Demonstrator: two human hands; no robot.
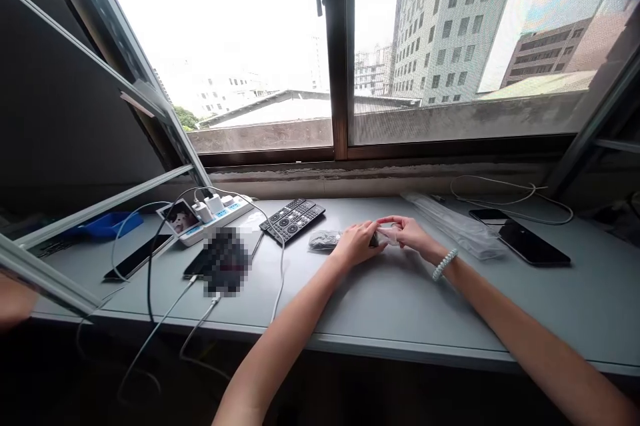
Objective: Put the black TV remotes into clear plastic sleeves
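A clear plastic bag with something dark inside lies on the desk. My left hand is closed over its middle from above, so most of the contents are hidden. At the bag's right end, my right hand pinches the thin clear plastic between thumb and fingers. The two hands almost touch. To the left of the bag, several black remote controls lie side by side. Long clear plastic bags are spread flat beyond my right hand.
A white power strip with plugs stands at the left, near phones and trailing cables. A blue tray sits farther left by the metal frame. Another black phone lies at the right. The window rises behind the desk.
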